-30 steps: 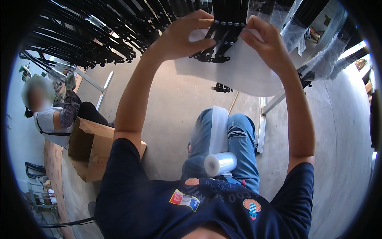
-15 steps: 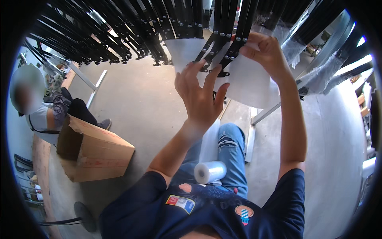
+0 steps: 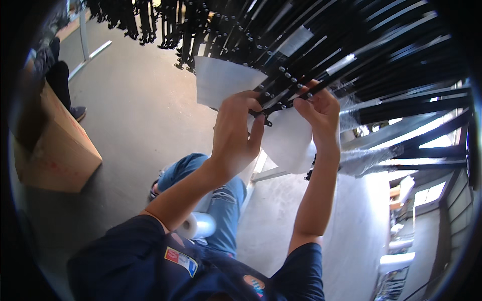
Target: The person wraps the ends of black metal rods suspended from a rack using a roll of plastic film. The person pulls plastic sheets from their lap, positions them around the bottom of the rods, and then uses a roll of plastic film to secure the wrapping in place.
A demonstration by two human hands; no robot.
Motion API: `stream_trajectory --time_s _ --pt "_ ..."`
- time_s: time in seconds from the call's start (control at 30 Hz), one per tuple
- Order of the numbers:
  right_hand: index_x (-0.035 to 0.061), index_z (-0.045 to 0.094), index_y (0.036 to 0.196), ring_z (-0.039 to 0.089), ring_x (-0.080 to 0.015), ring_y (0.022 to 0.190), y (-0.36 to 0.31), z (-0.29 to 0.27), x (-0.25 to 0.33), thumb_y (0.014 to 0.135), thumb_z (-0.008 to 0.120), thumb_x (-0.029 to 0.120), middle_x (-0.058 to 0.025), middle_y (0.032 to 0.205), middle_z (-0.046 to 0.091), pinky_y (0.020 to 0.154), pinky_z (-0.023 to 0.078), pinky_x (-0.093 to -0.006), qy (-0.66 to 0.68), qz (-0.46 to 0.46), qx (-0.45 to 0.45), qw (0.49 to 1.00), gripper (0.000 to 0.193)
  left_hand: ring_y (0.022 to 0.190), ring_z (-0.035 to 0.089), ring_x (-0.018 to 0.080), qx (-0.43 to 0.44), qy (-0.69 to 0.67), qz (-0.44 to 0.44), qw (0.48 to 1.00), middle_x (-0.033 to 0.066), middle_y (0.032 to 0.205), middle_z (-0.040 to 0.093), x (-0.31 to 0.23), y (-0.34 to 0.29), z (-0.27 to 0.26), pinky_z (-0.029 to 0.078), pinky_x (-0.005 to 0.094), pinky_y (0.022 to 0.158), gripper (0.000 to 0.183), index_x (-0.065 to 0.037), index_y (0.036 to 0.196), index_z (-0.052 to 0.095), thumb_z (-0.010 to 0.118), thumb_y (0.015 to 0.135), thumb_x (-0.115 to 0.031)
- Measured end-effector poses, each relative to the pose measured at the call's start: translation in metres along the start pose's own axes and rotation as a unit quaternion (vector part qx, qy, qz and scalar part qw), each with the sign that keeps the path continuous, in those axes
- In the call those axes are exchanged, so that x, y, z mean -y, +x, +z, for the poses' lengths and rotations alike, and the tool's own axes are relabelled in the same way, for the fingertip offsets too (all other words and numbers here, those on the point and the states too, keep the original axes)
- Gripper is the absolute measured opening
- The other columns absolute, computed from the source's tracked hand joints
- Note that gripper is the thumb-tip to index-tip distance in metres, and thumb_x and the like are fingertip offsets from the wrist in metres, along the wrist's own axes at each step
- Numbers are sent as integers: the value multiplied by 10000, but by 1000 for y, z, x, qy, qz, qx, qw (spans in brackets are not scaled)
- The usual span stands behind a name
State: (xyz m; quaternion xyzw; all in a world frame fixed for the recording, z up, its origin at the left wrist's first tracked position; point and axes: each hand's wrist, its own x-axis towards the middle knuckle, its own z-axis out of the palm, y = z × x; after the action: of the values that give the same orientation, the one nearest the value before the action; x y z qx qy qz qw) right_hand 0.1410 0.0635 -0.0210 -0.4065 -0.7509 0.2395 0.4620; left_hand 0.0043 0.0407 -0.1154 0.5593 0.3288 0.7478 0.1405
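Note:
Black riveted metal bars (image 3: pixel 266 98) hang in front of me, their linked ends pointing down toward my hands. My left hand (image 3: pixel 232 128) is closed on the lower end of these bars, with the thumb in front and the fingertips partly hidden. Higher and to the right, my right hand (image 3: pixel 322 113) pinches a bar between thumb and fingers. A translucent white sheet (image 3: pixel 226 80) lies behind the bars. More of it shows below and between my hands.
Many more black bars fill the upper part of the view. A cardboard box (image 3: pixel 63 150) stands on the left, near another person's leg and shoe (image 3: pixel 78 112). On my lap lies a clear film roll (image 3: pixel 203 224). Film-wrapped bars (image 3: pixel 369 161) extend at the right.
My view has turned to the right, so the box and the other person have shifted toward the left edge. My left hand's fingers have closed in around the bar ends.

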Motion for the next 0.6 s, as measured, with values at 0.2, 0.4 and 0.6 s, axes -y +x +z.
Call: stream_trajectory --time_s 0.2,0.4,0.6 --pt "-6 606 846 544 -100 654 5 1 4 685 614 15 -40 730 598 632 429 -207 -61 43 10 997 163 765 525 247 36 139 86 986 86 863 550 8 17 -11 396 347 712 247 -30 937 489 572 707 11" --pt "3 611 811 537 -91 616 8 2 5 672 635 29 -49 696 598 585 422 -191 -72 27 27 997 143 642 557 240 50 -5 -65 997 103 801 528 8 40 -8 449 340 552 171 -43 907 516 568 745 -29" --pt "36 633 836 557 -101 635 13 20 7 694 672 146 -50 703 604 603 433 -195 -48 60 -57 995 184 708 559 221 119 56 71 989 85 774 506 16 61 -6 438 314 581 100 -51 770 528 599 716 -7"
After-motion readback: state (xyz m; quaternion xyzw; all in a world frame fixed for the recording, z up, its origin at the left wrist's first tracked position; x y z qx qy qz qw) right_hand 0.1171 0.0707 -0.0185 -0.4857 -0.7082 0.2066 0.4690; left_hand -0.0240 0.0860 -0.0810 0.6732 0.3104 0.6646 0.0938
